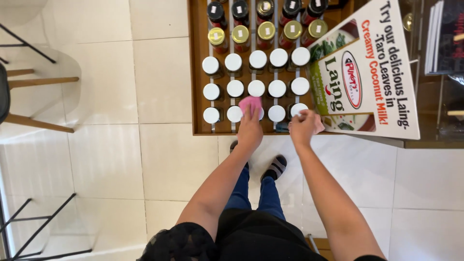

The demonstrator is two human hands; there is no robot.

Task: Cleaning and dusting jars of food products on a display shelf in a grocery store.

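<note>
Head view: left hand (250, 130) presses pink cloth (250, 103) on white-lidded jar (256, 112).

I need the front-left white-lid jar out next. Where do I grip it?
Grip the front-left jar by its white lid, from straight above. It stands upright in a tight row beside the next jar, so its sides look hard to reach. The left hand with the pink cloth is closest.

Pink cloth (250, 103) pressed on white-lidded jar (260, 114); front row, wooden shelf (197, 87).
</note>
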